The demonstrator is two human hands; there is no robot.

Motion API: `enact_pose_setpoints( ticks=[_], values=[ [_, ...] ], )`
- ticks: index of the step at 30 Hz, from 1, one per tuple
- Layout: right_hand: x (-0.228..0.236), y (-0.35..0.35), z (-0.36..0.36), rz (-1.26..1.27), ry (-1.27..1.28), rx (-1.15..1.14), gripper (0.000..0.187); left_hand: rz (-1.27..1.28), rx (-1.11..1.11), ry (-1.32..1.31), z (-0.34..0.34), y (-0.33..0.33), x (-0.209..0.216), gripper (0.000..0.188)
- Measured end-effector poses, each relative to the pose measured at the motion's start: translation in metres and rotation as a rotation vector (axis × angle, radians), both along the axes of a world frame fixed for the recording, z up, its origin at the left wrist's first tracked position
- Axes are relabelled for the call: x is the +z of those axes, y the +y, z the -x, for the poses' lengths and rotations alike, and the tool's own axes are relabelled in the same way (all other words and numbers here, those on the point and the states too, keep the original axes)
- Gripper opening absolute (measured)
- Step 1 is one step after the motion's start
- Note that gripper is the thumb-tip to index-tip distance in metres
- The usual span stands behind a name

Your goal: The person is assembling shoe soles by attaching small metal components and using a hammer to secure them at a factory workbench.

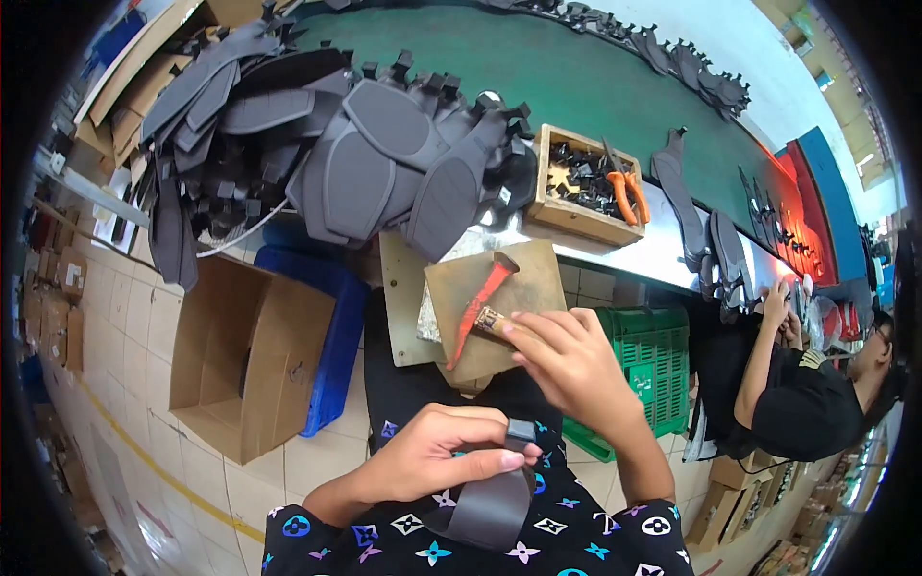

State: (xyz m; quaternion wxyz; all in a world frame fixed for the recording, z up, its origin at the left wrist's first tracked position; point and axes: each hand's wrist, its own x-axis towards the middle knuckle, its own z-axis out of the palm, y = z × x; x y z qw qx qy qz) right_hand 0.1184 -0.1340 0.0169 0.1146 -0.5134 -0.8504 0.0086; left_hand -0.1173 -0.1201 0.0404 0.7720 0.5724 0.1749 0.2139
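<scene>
My left hand [437, 451] is closed on a dark grey strap-like piece [490, 514], held low in front of my body. A small black clip [521, 432] shows at its upper end, by my fingers. My right hand [576, 360] reaches over a tan square board [533, 278]. Its fingers are closed on a short tan piece with dark markings [490, 321]; its kind is unclear and partly hidden. Right beside that lies a red-handled hammer [488, 293], slanting across the board with its dark metal head at the far end.
Grey padded parts with black clips [370, 163] are heaped at the left of the green table [586, 96]. A wooden box [576, 223] holds small black pieces and orange-handled pliers [629, 197]. Around me stand a cardboard box [254, 355], a green crate [653, 355] and a co-worker [807, 403].
</scene>
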Motion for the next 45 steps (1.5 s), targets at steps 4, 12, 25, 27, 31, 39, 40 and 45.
enact_pose_setpoints(
  ticks=[4,12,25,27,31,39,40,45],
  values=[
    [0.036,-0.005,-0.008,0.513,0.937,0.558,0.034,0.057,-0.164,-0.060,0.002,-0.003,-0.006,0.026],
    [0.073,-0.004,0.005,0.628,0.793,0.778,0.026,0.016,-0.454,-0.270,-0.006,-0.002,-0.008,0.026],
    [0.082,-0.030,0.017,0.520,0.699,0.837,0.029,-0.121,-0.557,-0.404,0.001,-0.018,-0.013,0.022],
    [0.082,-0.027,0.018,0.530,0.702,0.826,0.029,-0.167,-0.522,-0.397,0.003,-0.019,-0.014,0.021],
    [0.080,-0.018,0.016,0.563,0.711,0.842,0.026,-0.271,-0.324,-0.368,0.007,-0.025,-0.010,0.019],
    [0.023,-0.026,0.009,0.538,1.067,0.466,0.061,-0.127,0.041,-0.181,0.004,-0.037,-0.011,0.017],
    [0.020,-0.034,0.012,0.553,1.189,0.417,0.060,-0.110,0.047,-0.166,0.002,-0.037,-0.010,0.018],
    [0.013,-0.052,0.033,0.418,1.481,0.419,0.049,-0.227,0.126,-0.152,-0.001,-0.041,-0.011,0.015]
  ],
)
